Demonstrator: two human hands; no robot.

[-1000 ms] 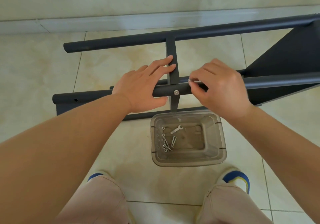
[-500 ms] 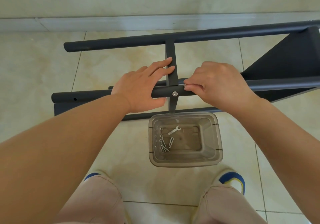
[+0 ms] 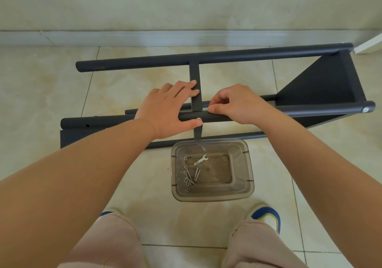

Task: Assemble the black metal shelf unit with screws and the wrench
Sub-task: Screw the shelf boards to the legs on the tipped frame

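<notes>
The black metal shelf unit [image 3: 322, 85] lies on its side on the tiled floor. My left hand [image 3: 165, 110] lies over the near tube [image 3: 299, 110], fingers straight and touching the flat crossbar [image 3: 195, 75], thumb tip beside a silver screw head [image 3: 199, 119]. Just right of the crossbar, my right hand [image 3: 237, 104] pinches a small silver part [image 3: 205, 108] behind that tube; what the part is I cannot tell. A small wrench [image 3: 200, 160] and several screws [image 3: 193, 176] lie in a clear plastic tub [image 3: 244, 193] on the floor below the hands.
A second tube [image 3: 134, 63] runs parallel farther back, near the skirting board and wall. A loose black panel [image 3: 82, 137] lies flat under the frame at the left. My knees and blue shoes [image 3: 268, 216] flank the tub.
My right hand's fingertips have slid left along the near tube to the crossbar. My left thumb now sits by the screw head. The view has widened to show the wall.
</notes>
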